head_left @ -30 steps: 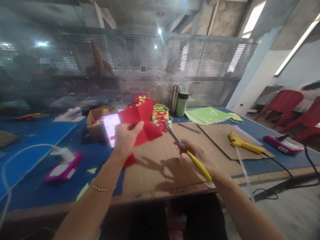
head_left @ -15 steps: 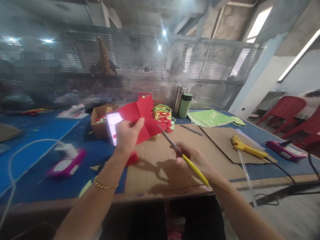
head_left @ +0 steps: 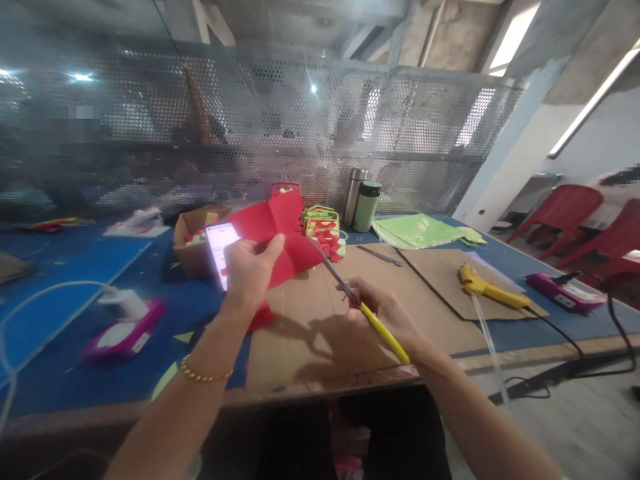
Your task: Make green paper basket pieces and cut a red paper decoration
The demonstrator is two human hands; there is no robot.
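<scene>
My left hand [head_left: 250,273] grips a creased sheet of red paper [head_left: 293,257], its thumb lying on top. In my right hand [head_left: 383,307] is a pair of scissors with yellow handles [head_left: 384,332]. The blades point up and to the left, and their tips meet the right edge of the paper. How far the blades are apart is hard to see. A phone with a lit screen [head_left: 216,248] stands tilted just left of my left hand, partly covered by it. Below that hand, more red paper [head_left: 261,316] lies at the cardboard sheet's edge.
Flat cardboard [head_left: 300,347] covers the table's middle. Behind are a cardboard box [head_left: 187,257], yellow-green and red paper pieces [head_left: 325,230], a green flask [head_left: 367,207] and a steel flask [head_left: 354,200]. A yellow glue gun [head_left: 493,291] lies right, purple power strips [head_left: 125,333] at both sides.
The whole view has shifted slightly, so things appear a little further left and higher. Both hands keep their hold, and the paper and scissors stay in nearly the same position relative to each other.
</scene>
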